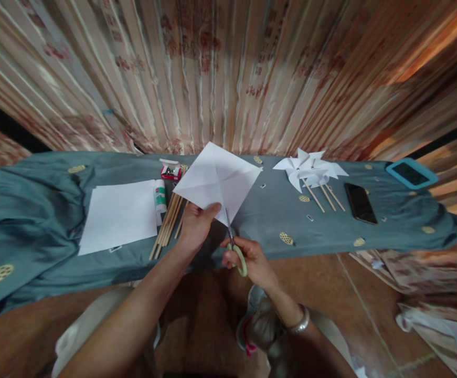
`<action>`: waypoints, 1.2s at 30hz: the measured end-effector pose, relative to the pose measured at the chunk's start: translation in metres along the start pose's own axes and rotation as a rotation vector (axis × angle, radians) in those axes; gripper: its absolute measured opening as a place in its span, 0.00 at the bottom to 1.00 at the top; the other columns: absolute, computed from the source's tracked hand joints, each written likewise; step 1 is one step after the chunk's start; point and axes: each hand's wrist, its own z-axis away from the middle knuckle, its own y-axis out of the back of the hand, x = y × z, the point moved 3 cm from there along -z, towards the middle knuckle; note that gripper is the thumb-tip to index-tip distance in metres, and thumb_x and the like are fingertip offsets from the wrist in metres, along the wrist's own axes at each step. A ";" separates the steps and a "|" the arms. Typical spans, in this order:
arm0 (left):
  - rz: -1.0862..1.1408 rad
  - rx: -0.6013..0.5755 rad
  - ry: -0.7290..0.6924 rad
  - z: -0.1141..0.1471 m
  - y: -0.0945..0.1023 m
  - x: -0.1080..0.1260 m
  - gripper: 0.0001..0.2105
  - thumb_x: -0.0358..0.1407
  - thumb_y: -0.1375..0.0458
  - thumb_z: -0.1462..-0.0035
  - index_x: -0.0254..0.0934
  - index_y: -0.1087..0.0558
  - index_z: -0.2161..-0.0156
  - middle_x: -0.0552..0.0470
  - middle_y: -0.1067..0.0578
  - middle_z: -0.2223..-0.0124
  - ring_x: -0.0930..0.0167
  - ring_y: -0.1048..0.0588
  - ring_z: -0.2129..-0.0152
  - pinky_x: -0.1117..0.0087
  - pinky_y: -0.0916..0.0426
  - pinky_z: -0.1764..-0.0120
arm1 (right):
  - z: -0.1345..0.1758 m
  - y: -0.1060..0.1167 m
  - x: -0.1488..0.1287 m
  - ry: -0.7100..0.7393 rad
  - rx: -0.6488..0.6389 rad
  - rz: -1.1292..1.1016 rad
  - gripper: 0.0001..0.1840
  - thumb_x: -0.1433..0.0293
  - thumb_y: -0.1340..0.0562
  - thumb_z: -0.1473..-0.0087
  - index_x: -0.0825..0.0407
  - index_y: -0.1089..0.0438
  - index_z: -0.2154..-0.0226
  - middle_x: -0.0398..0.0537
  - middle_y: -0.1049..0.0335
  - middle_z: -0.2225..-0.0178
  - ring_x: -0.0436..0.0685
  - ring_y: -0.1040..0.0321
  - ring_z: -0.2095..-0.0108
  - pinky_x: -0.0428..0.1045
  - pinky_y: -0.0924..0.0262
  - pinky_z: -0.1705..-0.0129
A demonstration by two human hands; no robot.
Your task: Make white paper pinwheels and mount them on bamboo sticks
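Observation:
My left hand point(197, 224) pinches a square sheet of white paper point(216, 176) near its lower corner, thumb on top. Crease lines cross the sheet, which is held up above the table with one corner pointing at me. In my right hand point(252, 260) is a pair of scissors point(241, 261) with light green handles. Their blades meet the paper at the near corner and point toward its middle. Part of the blades is hidden by the sheet. Just left of the paper lie several wooden sticks point(166, 228).
A stack of white paper point(120, 215), a glue stick point(160, 196) and a small red box point(170, 170) lie left on the cloth-covered table point(267, 231). White paper pinwheels point(310, 169) on sticks, a black phone point(361, 203) and a blue-framed tablet point(411, 174) are right. A curtain hangs behind.

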 end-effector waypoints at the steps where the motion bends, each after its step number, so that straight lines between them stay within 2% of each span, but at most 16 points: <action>1: -0.003 0.001 0.000 0.000 0.000 0.000 0.10 0.36 0.35 0.62 0.36 0.28 0.72 0.55 0.27 0.75 0.70 0.29 0.77 0.71 0.35 0.74 | 0.000 0.000 0.000 -0.002 0.000 -0.001 0.21 0.55 0.30 0.59 0.53 0.31 0.69 0.40 0.31 0.79 0.47 0.37 0.80 0.43 0.40 0.77; 10: -0.043 0.001 0.039 0.001 0.002 0.001 0.12 0.39 0.34 0.61 0.35 0.28 0.72 0.54 0.27 0.75 0.70 0.30 0.78 0.71 0.36 0.74 | -0.001 0.000 0.006 -0.045 0.034 -0.043 0.21 0.55 0.29 0.62 0.53 0.30 0.69 0.39 0.33 0.80 0.46 0.37 0.81 0.42 0.41 0.79; 21: -0.021 -0.012 0.012 0.000 0.003 0.000 0.13 0.39 0.34 0.60 0.35 0.27 0.68 0.53 0.25 0.72 0.69 0.28 0.75 0.70 0.34 0.71 | -0.002 -0.003 0.004 -0.087 0.064 -0.101 0.22 0.57 0.27 0.67 0.52 0.30 0.72 0.37 0.33 0.83 0.45 0.39 0.83 0.41 0.42 0.81; 29: 0.010 -0.037 0.021 0.007 -0.001 0.001 0.12 0.37 0.34 0.61 0.34 0.27 0.70 0.54 0.25 0.74 0.70 0.28 0.75 0.70 0.34 0.71 | -0.003 -0.002 0.004 -0.022 0.065 -0.072 0.19 0.59 0.29 0.62 0.52 0.30 0.70 0.38 0.32 0.80 0.48 0.34 0.80 0.43 0.39 0.78; 36: -0.037 -0.045 0.057 0.013 -0.003 0.000 0.11 0.37 0.34 0.62 0.33 0.27 0.72 0.55 0.27 0.76 0.71 0.30 0.78 0.71 0.36 0.73 | -0.002 0.000 -0.002 -0.001 0.064 -0.049 0.18 0.59 0.30 0.61 0.52 0.31 0.70 0.39 0.30 0.80 0.47 0.35 0.81 0.43 0.39 0.77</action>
